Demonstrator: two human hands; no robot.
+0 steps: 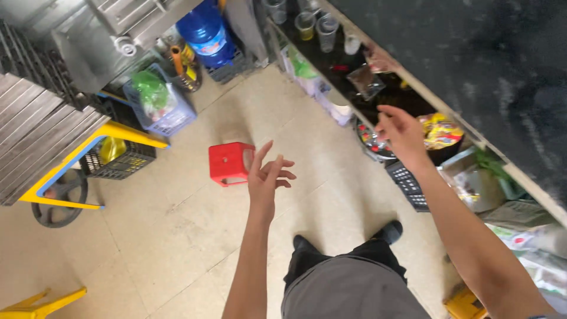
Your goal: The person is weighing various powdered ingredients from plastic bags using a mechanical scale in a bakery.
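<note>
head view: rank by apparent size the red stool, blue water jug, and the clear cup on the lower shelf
Largest to smallest as they look in the head view:
1. blue water jug, partly cut off by the frame top
2. red stool, close to the jug; it sits nearer the camera, so this order is unsure
3. clear cup, plainly smallest

Both hands raised, fingers loosely spread.

**Both hands raised, empty, over a tiled floor**

The left hand hovers, fingers spread, above a red plastic stool. The right hand reaches, fingers loose, toward the dark shelf near a bowl of bright packets.
</note>
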